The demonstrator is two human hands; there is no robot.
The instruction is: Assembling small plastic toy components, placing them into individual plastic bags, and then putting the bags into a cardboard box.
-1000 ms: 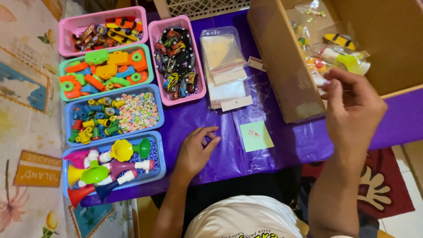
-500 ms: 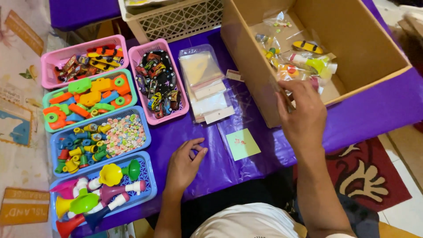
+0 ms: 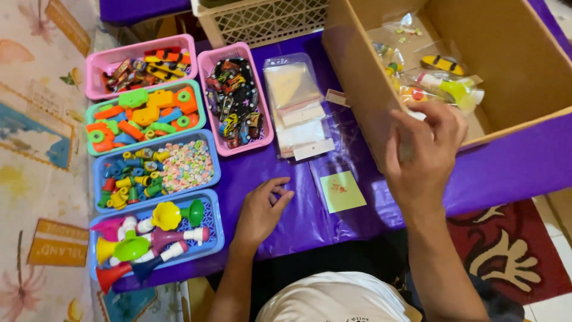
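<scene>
The right hand [image 3: 424, 156] is seen raised over the near wall of the cardboard box [image 3: 357, 89], its fingers curled together; whether anything is pinched between them cannot be told, since the palm side is hidden. Just beyond the fingertips, filled clear packets [image 3: 444, 86] of small toys lie on the box floor. The left hand [image 3: 261, 210] is rested flat and open on the purple table cover [image 3: 512, 170], nothing held, with a clear bag holding a yellow-green card [image 3: 341, 191] lying just to its right. A stack of empty clear bags [image 3: 295, 104] is seen farther off, beside a pink tray of toy cars [image 3: 235, 101]. At the left, a blue tray of plastic trumpets [image 3: 158, 238] sits near the table's near edge. It is judged that the loose bag could be swept off the slick cover by a forearm, and that the box wall could be knocked by the raised wrist.
</scene>
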